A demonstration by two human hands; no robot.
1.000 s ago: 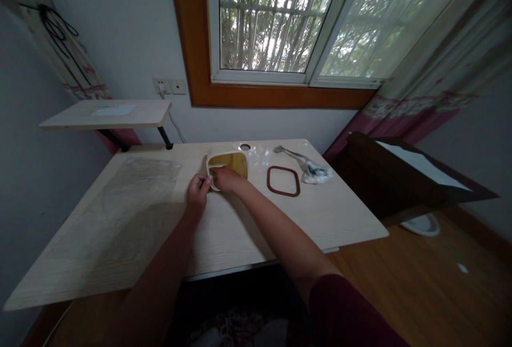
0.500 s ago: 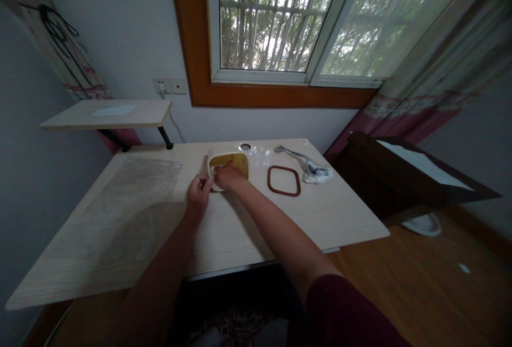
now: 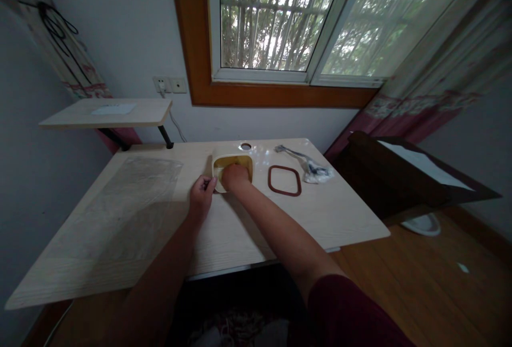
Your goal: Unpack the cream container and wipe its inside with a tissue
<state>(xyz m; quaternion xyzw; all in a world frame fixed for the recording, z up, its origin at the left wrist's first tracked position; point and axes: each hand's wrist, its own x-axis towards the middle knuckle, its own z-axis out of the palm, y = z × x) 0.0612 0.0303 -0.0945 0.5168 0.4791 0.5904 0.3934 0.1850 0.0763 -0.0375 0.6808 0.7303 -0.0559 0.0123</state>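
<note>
A small cream-coloured box (image 3: 232,155) with rounded corners and a yellowish inside stands near the back middle of the desk. My left hand (image 3: 202,192) pinches its near left corner between thumb and fingers. Inside the box is my right hand (image 3: 235,176), closed and pointing down, with its back toward me. Its fingertips are hidden, and I cannot make out what they hold. To the right of the box, a reddish-brown rounded-square ring (image 3: 300,182) lies flat on the desk.
The pale wooden desk (image 3: 248,229) also bears a clear plastic sheet (image 3: 128,208) on the left and a bundle in clear plastic (image 3: 316,173) at the right. A raised shelf (image 3: 140,115) stands back left. A dark brown piece of furniture (image 3: 384,181) is beyond the right edge.
My right hand has moved right within the box, away from its left wall. The box and my left hand have shifted slightly to the right.
</note>
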